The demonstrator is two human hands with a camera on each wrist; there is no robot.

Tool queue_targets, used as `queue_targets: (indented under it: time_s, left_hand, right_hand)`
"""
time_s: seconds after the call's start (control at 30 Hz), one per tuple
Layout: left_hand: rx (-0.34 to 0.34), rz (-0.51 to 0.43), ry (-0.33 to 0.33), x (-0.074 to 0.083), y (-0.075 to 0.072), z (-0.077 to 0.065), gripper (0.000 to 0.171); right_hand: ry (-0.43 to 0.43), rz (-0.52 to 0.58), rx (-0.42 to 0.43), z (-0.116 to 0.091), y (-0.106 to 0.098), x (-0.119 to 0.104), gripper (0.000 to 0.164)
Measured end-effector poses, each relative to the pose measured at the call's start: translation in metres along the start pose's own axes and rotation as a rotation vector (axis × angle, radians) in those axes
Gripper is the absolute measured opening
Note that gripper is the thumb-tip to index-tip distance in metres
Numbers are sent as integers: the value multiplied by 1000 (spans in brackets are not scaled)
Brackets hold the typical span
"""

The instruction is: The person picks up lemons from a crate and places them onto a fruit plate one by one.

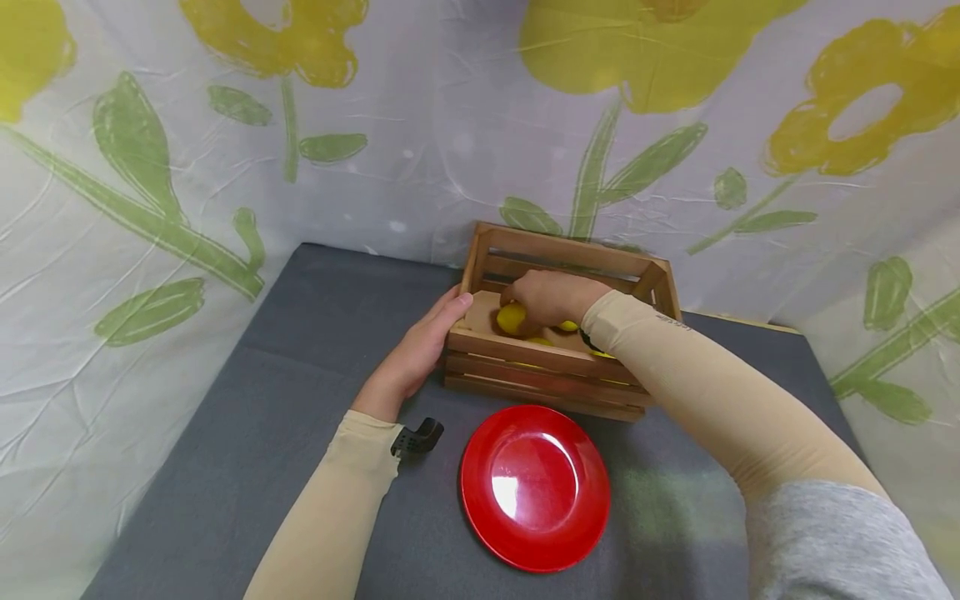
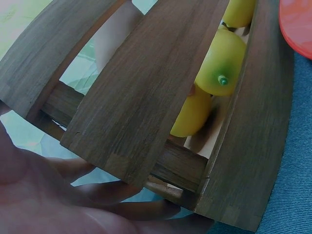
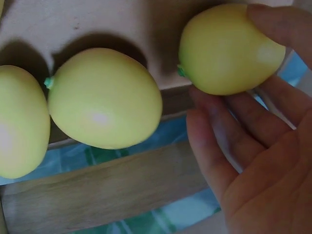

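A slatted wooden crate stands on the dark table and has several yellow lemons with green stem ends inside. My left hand grips the crate's left end, thumb over the top rim and fingers along the outside. Reaching in over the front, my right hand holds one lemon between thumb and fingers, near the crate's left side. Other lemons lie beside it in the right wrist view. Through the slats, the left wrist view shows yellow lemons too.
A round red plate lies on the dark table just in front of the crate. Behind the table hangs a white sheet with yellow flowers and green leaves, which also runs along both sides.
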State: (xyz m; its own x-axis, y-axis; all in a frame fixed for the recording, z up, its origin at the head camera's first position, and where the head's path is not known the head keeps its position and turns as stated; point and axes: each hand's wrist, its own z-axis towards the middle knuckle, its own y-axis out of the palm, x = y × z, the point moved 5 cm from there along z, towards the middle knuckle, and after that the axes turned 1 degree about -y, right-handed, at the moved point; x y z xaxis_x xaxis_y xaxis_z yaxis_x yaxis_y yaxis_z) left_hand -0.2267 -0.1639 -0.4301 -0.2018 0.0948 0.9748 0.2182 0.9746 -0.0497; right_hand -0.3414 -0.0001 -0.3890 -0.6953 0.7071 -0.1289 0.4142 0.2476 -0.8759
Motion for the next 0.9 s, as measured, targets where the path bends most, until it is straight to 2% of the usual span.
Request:
queue_targets:
  time_s: [0.27,0.47,0.9]
  left_hand:
    - [-1,-21,-18,0,1,0,83]
    - [-4,-22,-34,-6,-1,2,84]
    - [0,-49,-35,-5,1,2,81]
  right_hand:
    - [-31,3,29,-17,-13,-1,54]
    - [-18,20,70,-38,-28,-2,53]
    - [1,19,172,-109,-57,-16,50]
